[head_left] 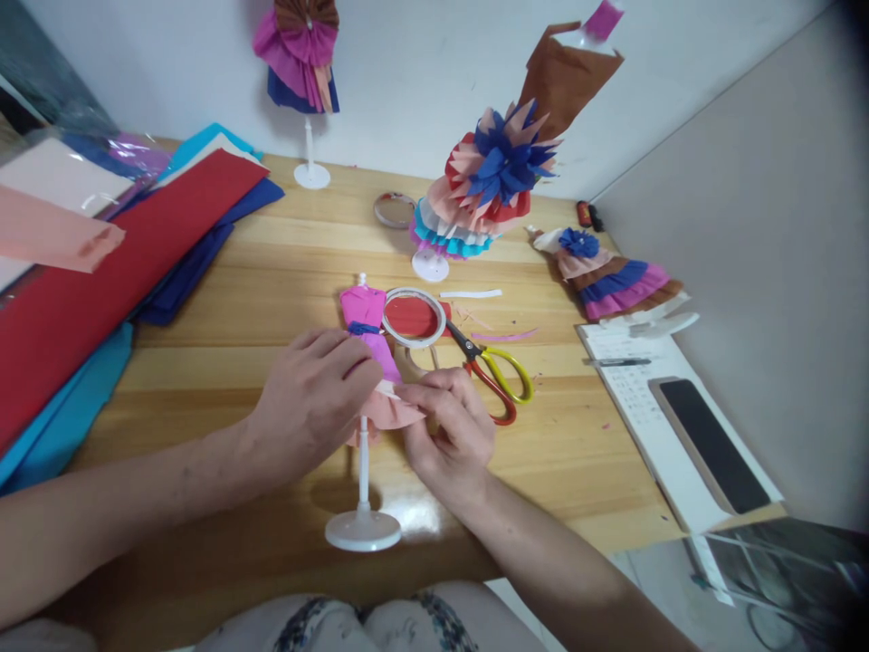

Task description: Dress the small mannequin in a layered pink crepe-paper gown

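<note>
A small dress form point(362, 312) wears a magenta paper bodice with a blue waistband; its white stand point(363, 525) is on the table. My left hand point(312, 398) is closed on the skirt from the left, and its fingertips are partly hidden. Pinched in my right hand point(452, 430) is the edge of a peach crepe paper ruffle point(390, 412) at the skirt's lower part. A white strip point(388, 389) shows along the ruffle's top, between both hands. Just behind my hands lie a roll of tape point(414, 317) and scissors point(499, 371) with yellow and red handles.
Folded crepe paper point(142, 281) covers the left side. Two dressed forms, one in a brown and magenta dress point(305, 54) and one in a tiered dress point(468, 199), stand at the back. Another dress point(604, 272) lies right, behind a notebook point(631, 398) with a phone point(712, 444).
</note>
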`<state>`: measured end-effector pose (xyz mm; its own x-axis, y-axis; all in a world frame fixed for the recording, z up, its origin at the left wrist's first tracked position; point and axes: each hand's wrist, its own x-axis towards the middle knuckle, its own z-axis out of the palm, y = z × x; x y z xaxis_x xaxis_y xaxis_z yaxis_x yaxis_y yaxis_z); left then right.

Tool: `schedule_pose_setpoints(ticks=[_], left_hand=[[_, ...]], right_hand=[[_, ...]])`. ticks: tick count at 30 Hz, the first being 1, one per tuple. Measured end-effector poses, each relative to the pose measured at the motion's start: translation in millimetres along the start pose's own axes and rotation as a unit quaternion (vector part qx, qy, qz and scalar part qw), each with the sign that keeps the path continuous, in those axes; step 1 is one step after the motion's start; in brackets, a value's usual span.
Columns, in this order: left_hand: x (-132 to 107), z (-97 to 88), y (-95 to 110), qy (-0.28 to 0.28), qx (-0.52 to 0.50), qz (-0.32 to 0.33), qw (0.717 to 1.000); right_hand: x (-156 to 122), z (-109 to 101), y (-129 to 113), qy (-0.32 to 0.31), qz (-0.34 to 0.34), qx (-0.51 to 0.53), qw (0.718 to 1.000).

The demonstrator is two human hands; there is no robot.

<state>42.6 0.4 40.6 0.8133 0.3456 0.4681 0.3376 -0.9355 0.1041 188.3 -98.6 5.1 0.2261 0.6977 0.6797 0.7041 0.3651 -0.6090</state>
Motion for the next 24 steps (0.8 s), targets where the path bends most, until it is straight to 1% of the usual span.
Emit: schedule_pose_setpoints(ticks=[1, 3, 6, 10, 12, 15, 18, 23, 24], left_hand=[[-0.3, 0.2, 0.0, -0.008, 0.002, -0.004, 1.000], [-0.2, 0.4, -0.4, -0.007, -0.002, 0.009, 1.000], [0.5, 0.4, -1.0, 0.019, -0.012, 0.038, 0.999], [0.6, 1.0, -1.3, 0.034, -0.015, 0.031, 0.999], [0.6, 1.5, -1.2, 0.019, -0.015, 0.024, 0.999], [0.9, 2.3, -0.6, 0.027, -0.022, 0.034, 0.999], [1.0, 3.3, 0.4, 0.042, -0.017, 0.044, 0.998], [0.3, 3.2, 0.6, 0.043, -0.009, 0.044, 0.998], [0.3, 2.6, 0.5, 0.035, -0.011, 0.042, 0.998]], right_hand=[[0.1, 0.3, 0.1, -0.005, 0.002, -0.001, 1.000], [0.5, 0.6, -0.1, -0.022, 0.004, -0.006, 1.000], [1.2, -0.6, -1.2, -0.038, -0.006, -0.008, 0.999], [1.6, -3.7, -3.1, -0.014, -0.034, 0.003, 0.999], [1.7, -3.7, -3.5, -0.009, -0.035, -0.004, 0.999], [1.2, -1.9, -2.7, -0.021, -0.025, -0.028, 0.999], [0.1, -1.0, -1.6, -0.034, -0.021, -0.017, 0.999], [0.4, -4.1, -3.5, -0.015, -0.043, 0.005, 0.999], [0.7, -4.3, -4.0, -0.013, -0.046, 0.003, 0.999]])
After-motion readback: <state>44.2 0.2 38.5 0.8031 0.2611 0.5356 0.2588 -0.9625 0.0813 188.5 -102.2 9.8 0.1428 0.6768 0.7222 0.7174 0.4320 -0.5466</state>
